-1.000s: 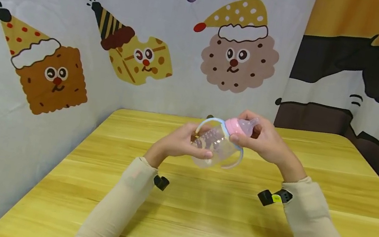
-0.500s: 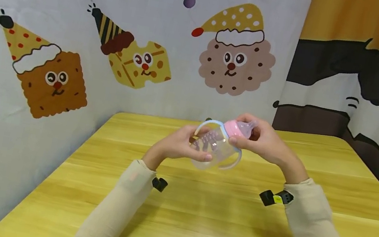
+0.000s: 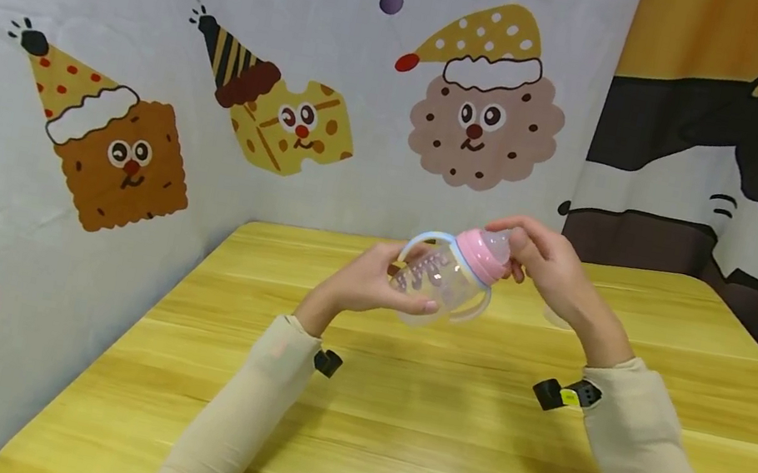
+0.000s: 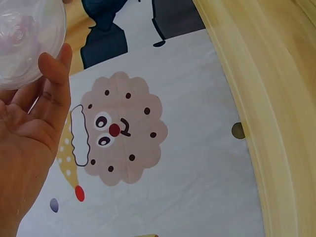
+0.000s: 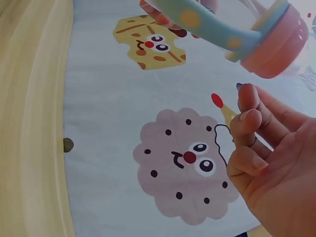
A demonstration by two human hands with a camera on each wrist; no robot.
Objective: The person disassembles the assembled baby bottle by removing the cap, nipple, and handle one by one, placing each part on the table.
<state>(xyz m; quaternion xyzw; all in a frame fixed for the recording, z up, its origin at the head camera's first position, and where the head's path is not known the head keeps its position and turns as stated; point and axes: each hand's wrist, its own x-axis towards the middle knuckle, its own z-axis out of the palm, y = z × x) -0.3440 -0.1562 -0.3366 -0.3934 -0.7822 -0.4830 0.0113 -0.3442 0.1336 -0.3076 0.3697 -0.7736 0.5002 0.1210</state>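
A clear baby bottle [image 3: 446,280] is held tilted above the table, its top toward the right. My left hand [image 3: 371,279] grips its body, thumb across the front and fingers behind. In the left wrist view only the round bottle base [image 4: 27,42] shows. The bottle has a pink collar [image 3: 482,256], a translucent nipple [image 3: 497,245] and a pale blue handle [image 3: 431,235]. Beside the nipple is my right hand [image 3: 554,269], index finger reaching over it. Seen from the right wrist, those fingers are loosely bent and apart from the collar [image 5: 276,47].
A wood-grain table [image 3: 433,449] lies beneath both hands. Behind it hangs a pale cloth [image 3: 343,10] printed with cartoon snacks, and another printed cloth [image 3: 652,242] stands at the right. Each wrist carries a small black camera [image 3: 549,394].
My right hand has let go of the pink collar and shifted slightly right and up, its fingers loosened. The left hand keeps its grip on the bottle, which has moved slightly right.
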